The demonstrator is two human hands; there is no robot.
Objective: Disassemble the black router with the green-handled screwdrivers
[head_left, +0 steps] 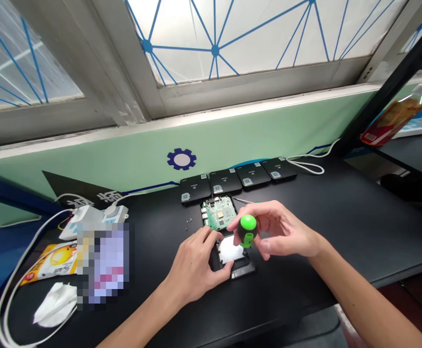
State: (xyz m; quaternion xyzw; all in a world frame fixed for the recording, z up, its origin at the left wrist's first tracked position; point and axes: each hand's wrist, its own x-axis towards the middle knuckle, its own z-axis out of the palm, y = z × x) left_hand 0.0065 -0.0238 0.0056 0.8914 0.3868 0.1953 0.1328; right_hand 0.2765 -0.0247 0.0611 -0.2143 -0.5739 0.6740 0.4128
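Note:
My right hand (281, 231) is closed around a screwdriver with a green and black handle (247, 230), held upright over an opened black device case (232, 258) with a white pad inside. My left hand (196, 266) grips the left side of that case, fingers curled on its edge. Just behind the case lies a green circuit board (218, 214). A few tiny screws (189, 220) lie to the left of the board.
A row of several closed black devices (238, 180) lines the back of the black table (359, 227). A white power strip with cables (95, 216), a yellow packet (49, 261) and a crumpled tissue (55, 302) sit at the left. A white cable (310, 164) loops at the back right.

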